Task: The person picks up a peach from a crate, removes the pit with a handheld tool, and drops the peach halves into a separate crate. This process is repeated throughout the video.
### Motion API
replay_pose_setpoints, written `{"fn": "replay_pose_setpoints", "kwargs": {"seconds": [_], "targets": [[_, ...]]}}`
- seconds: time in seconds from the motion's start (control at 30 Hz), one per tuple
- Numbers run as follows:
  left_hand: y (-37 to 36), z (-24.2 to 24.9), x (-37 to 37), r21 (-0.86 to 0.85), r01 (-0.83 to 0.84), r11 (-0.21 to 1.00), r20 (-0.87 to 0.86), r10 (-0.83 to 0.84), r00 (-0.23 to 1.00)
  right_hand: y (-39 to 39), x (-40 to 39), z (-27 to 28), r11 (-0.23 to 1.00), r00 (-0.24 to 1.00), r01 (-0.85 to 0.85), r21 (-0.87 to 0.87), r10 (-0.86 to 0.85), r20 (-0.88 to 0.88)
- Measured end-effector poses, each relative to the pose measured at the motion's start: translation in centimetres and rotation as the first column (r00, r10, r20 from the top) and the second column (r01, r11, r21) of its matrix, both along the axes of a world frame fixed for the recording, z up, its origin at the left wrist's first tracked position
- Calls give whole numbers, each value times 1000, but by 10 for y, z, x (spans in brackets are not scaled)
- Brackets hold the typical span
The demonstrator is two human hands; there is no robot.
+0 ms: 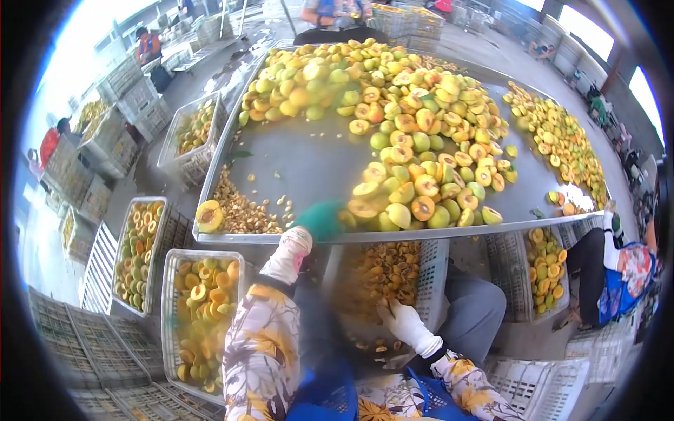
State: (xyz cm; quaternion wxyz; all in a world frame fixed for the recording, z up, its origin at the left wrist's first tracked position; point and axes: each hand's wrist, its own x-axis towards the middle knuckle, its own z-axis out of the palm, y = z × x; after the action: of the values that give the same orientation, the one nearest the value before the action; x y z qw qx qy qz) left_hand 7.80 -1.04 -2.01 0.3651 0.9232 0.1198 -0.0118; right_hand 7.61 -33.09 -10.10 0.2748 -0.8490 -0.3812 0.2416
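Note:
My left hand (321, 220), in a green glove, reaches over the near edge of the metal table (302, 161); motion blurs its fingers. Right beside it lies a heap of yellow-green, apricot-like fruit halves (423, 208), many with brown pits showing. To its left are loose pits (242, 205) and one larger fruit half (209, 216). Lower down, my right hand (407, 325), in a white glove, has its fingers drawn together over a crate (437, 274) of brownish pieces (393, 270) between my legs. What those fingers hold, I cannot tell.
Crates of fruit halves stand at my left, one close (167, 309) and another beyond (163, 224). A fruit crate (562, 302) stands at right, near a seated person (625, 274). Another person (337, 14) is across the table. Stacked crates (116, 147) rise at far left.

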Motion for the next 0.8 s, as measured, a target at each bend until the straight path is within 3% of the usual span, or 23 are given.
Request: {"fn": "replay_pose_setpoints", "kwargs": {"seconds": [0.1, 0.13, 0.17, 0.2, 0.23, 0.27, 0.33, 0.43, 0.47, 0.5, 0.53, 0.6, 0.67, 0.73, 0.8], "targets": [[-7, -1, 0, 321, -157, 934, 23, 158, 987, -25, 0, 26, 977, 997, 69, 203, -62, -41], [-6, -1, -8, -64, -290, 955, 129, 296, 946, -33, 2, 26, 964, 994, 106, 243, -103, -26], [-2, -2, -22, -443, -345, 827, 171, 456, 874, -41, 5, 24, 948, 990, 140, 287, -141, -17], [-5, 6, -35, -754, -312, 577, 143, 609, 781, -47, 7, 21, 927, 984, 172, 332, -178, -14], [-19, 13, -49, -890, -189, 415, 159, 671, 724, -52, 11, 20, 926, 962, 250, 283, -203, -185], [-37, 18, -63, -959, -101, 266, 116, 688, 717, -50, 13, 19, 897, 857, 380, 227, -248, -452], [-77, 25, -81, -993, 97, -62, 26, 700, 714, -29, 5, 50, 841, 832, 396, 368, -159, -531], [-151, 45, -86, -989, 1, -145, -108, 742, 661, -1, -18, 102, 813, 790, 374, 446, -27, -612], [-165, 36, -89, -993, -10, -120, -95, 723, 684, 4, -25, 122, 836, 788, 345, 426, -12, -615], [-177, 23, -94, -995, -21, -96, -83, 704, 706, 9, -28, 122, 771, 967, 195, 606, -48, -251], [-185, 18, -98, -997, -27, -70, -68, 685, 725, 5, -27, 118, 792, 980, 165, 588, -62, -192], [-195, 20, -107, -983, 24, -182, -107, 672, 733, -4, -22, 111, 830, 995, 97, 549, -72, -66], [-206, 21, -113, -940, 133, -315, -126, 681, 722, -17, -25, 114, 814, 989, 148, 562, -123, -82], [-213, 15, -114, -935, 185, -303, -73, 675, 734, -29, -34, 116, 820, 988, 152, 553, -149, -51], [-220, 13, -110, -923, 219, -315, -41, 649, 760, -38, -43, 111, 895, 999, 32, 445, -24, -24]]}}
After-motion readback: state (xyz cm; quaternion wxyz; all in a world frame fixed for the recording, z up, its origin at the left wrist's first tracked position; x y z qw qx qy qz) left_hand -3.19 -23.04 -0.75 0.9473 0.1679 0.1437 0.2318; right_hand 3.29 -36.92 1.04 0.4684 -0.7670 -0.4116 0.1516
